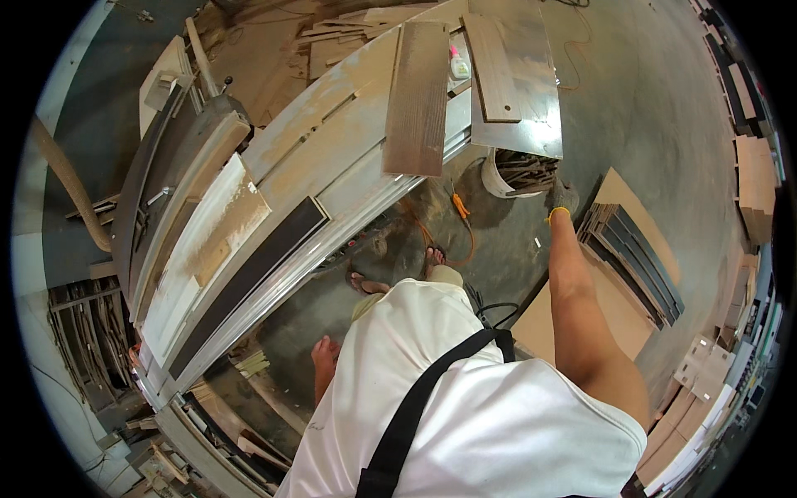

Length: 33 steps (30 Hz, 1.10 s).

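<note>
My right arm reaches forward, and my right hand (564,197), in a grey glove with a yellow cuff, is beside the rim of a white bucket (496,178). Dark strips of scrap wood (531,170) fill the bucket. The glove's fingers are too indistinct to show whether they grip anything. My left hand (326,353) hangs bare at my left side, loosely closed, with nothing visible in it. Ahead of me, a brown wood-grain board (418,100) lies across the long machine table (357,124). A lighter board (496,70) rests on a shiny metal plate (531,124).
A dark panel (249,286) and a dusty white board (203,241) lie along the table's near left part. An orange-handled tool (460,205) with a cord is on the floor. Stacked dark panels (635,261) and brown sheets (544,324) are at right. A small bottle (458,65) stands between the boards.
</note>
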Available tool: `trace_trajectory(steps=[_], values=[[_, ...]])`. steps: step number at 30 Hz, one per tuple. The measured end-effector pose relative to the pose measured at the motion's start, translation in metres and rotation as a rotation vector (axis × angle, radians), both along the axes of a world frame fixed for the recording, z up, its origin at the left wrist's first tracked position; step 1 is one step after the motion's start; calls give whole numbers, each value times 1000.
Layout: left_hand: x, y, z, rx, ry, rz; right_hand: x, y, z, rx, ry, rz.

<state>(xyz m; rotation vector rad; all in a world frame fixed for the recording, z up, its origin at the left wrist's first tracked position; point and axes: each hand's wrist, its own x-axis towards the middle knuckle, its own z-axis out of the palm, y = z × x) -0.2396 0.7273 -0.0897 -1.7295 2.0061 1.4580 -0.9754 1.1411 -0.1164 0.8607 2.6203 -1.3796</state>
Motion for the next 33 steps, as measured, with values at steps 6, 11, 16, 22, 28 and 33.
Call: trace_trajectory(steps=[6,11,16,22,28,33], values=[[-3,-2,9,-136,-58,-94,-18,17,-10,-286,7,-58],[-24,16,45,-138,6,14,-37,-5,-9,-529,3,-144],[3,-5,-17,-338,-42,-566,-101,66,-29,-850,-266,-125],[0,28,14,-192,-45,-293,-42,8,-5,-291,-177,-52],[54,43,-51,-136,-21,-10,111,-81,9,-415,-418,537],[39,53,-44,-83,154,297,192,-144,30,-382,-686,1003]])
